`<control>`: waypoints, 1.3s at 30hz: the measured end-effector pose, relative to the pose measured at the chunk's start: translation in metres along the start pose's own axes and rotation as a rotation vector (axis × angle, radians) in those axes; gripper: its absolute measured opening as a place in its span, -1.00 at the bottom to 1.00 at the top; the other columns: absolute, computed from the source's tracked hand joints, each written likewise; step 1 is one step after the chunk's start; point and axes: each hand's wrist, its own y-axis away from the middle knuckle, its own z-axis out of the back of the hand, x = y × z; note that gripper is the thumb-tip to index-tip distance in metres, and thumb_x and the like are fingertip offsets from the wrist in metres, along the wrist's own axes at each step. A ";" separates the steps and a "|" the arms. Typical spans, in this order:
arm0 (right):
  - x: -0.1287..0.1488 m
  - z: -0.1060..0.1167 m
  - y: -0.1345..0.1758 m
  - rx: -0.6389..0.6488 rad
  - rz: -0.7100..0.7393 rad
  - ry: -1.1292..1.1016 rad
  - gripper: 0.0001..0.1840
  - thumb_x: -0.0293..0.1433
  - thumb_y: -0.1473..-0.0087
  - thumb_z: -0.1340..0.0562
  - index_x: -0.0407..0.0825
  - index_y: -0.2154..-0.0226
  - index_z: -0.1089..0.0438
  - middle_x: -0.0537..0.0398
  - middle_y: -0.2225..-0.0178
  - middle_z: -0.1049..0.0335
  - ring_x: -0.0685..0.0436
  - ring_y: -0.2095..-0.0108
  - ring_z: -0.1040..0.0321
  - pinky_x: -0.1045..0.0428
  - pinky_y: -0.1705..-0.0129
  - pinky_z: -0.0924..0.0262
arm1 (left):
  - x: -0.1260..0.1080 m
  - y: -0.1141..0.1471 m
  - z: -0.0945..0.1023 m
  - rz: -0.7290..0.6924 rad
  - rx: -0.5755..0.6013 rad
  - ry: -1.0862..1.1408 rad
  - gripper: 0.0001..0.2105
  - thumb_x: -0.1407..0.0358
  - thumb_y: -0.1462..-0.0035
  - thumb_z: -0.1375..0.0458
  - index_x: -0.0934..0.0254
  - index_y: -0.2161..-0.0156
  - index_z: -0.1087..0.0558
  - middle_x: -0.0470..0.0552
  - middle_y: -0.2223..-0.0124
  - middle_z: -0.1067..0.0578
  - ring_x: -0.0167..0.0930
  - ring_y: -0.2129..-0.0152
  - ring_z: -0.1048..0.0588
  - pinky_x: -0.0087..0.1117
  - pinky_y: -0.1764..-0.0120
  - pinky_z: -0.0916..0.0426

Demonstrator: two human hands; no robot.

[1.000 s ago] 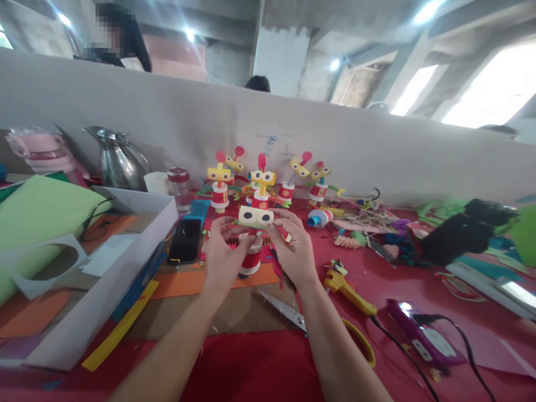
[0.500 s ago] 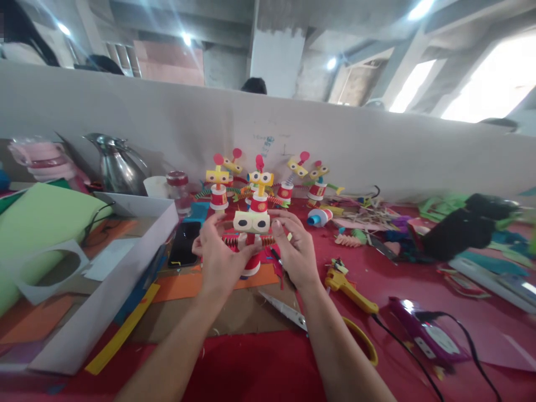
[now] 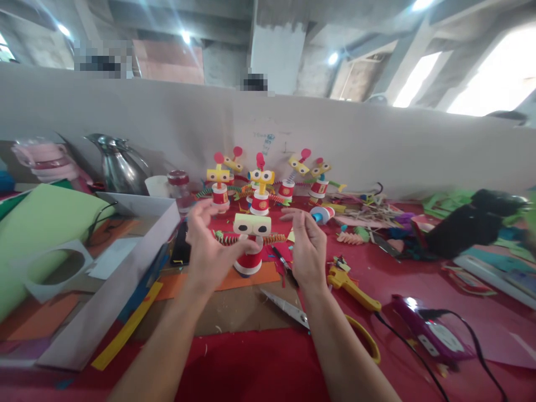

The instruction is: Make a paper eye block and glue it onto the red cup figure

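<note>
A paper-cup robot figure (image 3: 250, 258) stands upright on the cardboard before me. It has a pale yellow tube head (image 3: 252, 224) with two dark eyes, and a red-and-white body. Folded paper spring arms (image 3: 273, 239) stretch out to both sides. My left hand (image 3: 211, 245) is open around the figure's left side, its thumb in front of the neck; whether it touches is unclear. To the right, my right hand (image 3: 307, 243) is beside the end of the other spring arm, thumb and fingertips pressed together. Anything inside that pinch is too small to make out.
Several finished robot figures (image 3: 260, 192) stand along the white partition, and one blue-necked cup (image 3: 322, 215) lies sideways. Scissors (image 3: 287, 308), a pen (image 3: 281, 257) and a yellow glue gun (image 3: 354, 287) are close by. A white box (image 3: 113, 279) stands left, a purple corded device (image 3: 433, 329) right.
Both hands have moved apart from the figure's head and arms, the left leftward and the right rightward. The spring arms now show stretched outward. The figure stays in about the same spot.
</note>
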 end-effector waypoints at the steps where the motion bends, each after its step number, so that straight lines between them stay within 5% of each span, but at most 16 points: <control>1: -0.001 0.000 0.000 -0.046 -0.017 -0.011 -0.65 -0.24 -0.29 -0.05 0.02 0.43 -0.41 0.05 0.24 -0.46 -0.13 0.13 -0.40 -0.08 0.00 -0.23 | -0.001 -0.005 0.006 -0.044 -0.020 0.054 -0.22 0.19 0.29 -0.44 0.12 -0.03 -0.12 0.04 -0.01 -0.46 -0.24 -0.08 -0.35 -0.14 -0.17 -0.09; 5: -0.001 0.002 -0.001 -0.123 -0.038 -0.068 -0.70 -0.25 -0.26 -0.08 0.02 0.44 -0.37 0.06 0.30 -0.43 -0.13 0.19 -0.39 -0.09 0.04 -0.24 | 0.006 -0.016 0.028 -0.024 -0.308 0.258 -0.71 0.07 -0.18 -0.09 0.13 0.08 -0.17 0.01 0.05 -0.45 -0.36 -0.01 -0.40 -0.23 -0.10 -0.21; 7: 0.002 0.004 -0.001 -0.074 -0.003 -0.089 -0.77 -0.30 -0.20 -0.13 0.04 0.45 -0.37 0.07 0.30 -0.43 -0.15 0.18 -0.37 -0.11 0.03 -0.23 | 0.018 -0.011 0.034 0.101 -0.492 0.278 -0.79 0.13 -0.17 -0.10 0.13 0.19 -0.20 -0.04 0.13 -0.42 -0.39 0.11 -0.44 -0.27 -0.01 -0.28; 10: 0.007 0.011 -0.001 0.087 0.046 -0.058 -0.87 -0.46 -0.05 -0.17 0.06 0.46 -0.39 0.10 0.21 -0.44 -0.20 0.06 -0.33 -0.17 -0.05 -0.17 | 0.033 0.008 0.036 0.166 -0.563 0.148 -0.78 0.26 -0.04 -0.22 0.16 0.24 -0.26 -0.08 0.21 -0.36 -0.40 0.21 -0.41 -0.31 0.05 -0.29; 14: 0.007 0.020 -0.005 0.288 0.048 0.025 -0.73 -0.56 0.12 -0.15 0.10 0.37 -0.43 0.14 0.07 -0.42 -0.24 -0.06 -0.27 -0.24 -0.15 -0.07 | 0.031 0.036 0.026 0.055 -0.352 -0.140 -0.85 0.27 -0.07 -0.20 0.16 0.22 -0.40 -0.03 0.17 -0.37 -0.33 0.16 -0.37 -0.25 0.04 -0.27; 17: 0.005 0.023 -0.008 0.403 0.042 0.059 -0.70 -0.53 0.07 -0.21 0.12 0.27 -0.47 0.09 0.00 -0.40 -0.25 -0.10 -0.26 -0.24 -0.17 -0.07 | 0.021 0.044 0.012 -0.029 -0.134 -0.342 -0.84 0.27 -0.06 -0.20 0.12 0.21 -0.50 0.02 0.07 -0.38 -0.22 0.02 -0.30 -0.13 -0.06 -0.20; 20: 0.005 0.022 -0.009 0.480 0.048 0.089 -0.71 -0.47 0.02 -0.28 0.13 0.20 -0.51 0.05 -0.05 -0.40 -0.26 -0.12 -0.26 -0.25 -0.16 -0.11 | 0.017 0.039 -0.004 -0.037 -0.034 -0.409 -0.76 0.24 0.04 -0.29 0.09 0.19 -0.54 0.04 -0.05 -0.37 -0.13 -0.10 -0.19 -0.02 -0.13 -0.14; 25: 0.005 0.013 -0.005 0.493 0.049 0.110 -0.75 -0.34 -0.03 -0.34 0.15 0.17 -0.54 0.04 -0.05 -0.42 -0.23 -0.11 -0.27 -0.22 -0.16 -0.14 | 0.015 0.021 -0.021 0.031 0.043 -0.390 -0.77 0.21 0.18 -0.38 0.13 0.31 -0.58 0.07 -0.13 -0.36 -0.02 -0.18 -0.07 0.09 -0.15 -0.08; 29: 0.000 0.004 -0.001 0.421 0.030 0.122 -0.89 -0.32 -0.11 -0.29 0.12 0.31 -0.56 0.05 0.05 -0.48 -0.20 -0.03 -0.35 -0.19 -0.10 -0.20 | 0.014 0.013 -0.021 0.032 0.073 -0.379 -0.87 0.25 0.11 -0.34 0.11 0.35 -0.60 0.06 -0.09 -0.39 -0.03 -0.20 -0.06 0.11 -0.17 -0.05; 32: -0.005 -0.001 0.001 0.412 0.009 0.132 -0.82 -0.28 -0.13 -0.25 0.08 0.44 -0.55 0.01 0.11 -0.50 -0.22 0.00 -0.36 -0.20 -0.05 -0.22 | 0.016 0.012 -0.020 0.018 0.089 -0.360 -0.94 0.30 0.03 -0.28 0.10 0.39 -0.59 0.04 -0.09 -0.40 -0.07 -0.21 -0.05 0.08 -0.16 -0.10; 39: -0.013 -0.004 0.001 0.376 -0.036 0.118 -0.81 -0.29 -0.15 -0.23 0.05 0.42 -0.53 -0.02 0.11 -0.49 -0.23 0.00 -0.35 -0.16 -0.01 -0.24 | 0.021 0.016 -0.022 0.010 0.087 -0.382 -0.93 0.28 -0.03 -0.24 0.13 0.39 -0.59 0.04 -0.12 -0.38 -0.07 -0.21 -0.05 0.09 -0.17 -0.12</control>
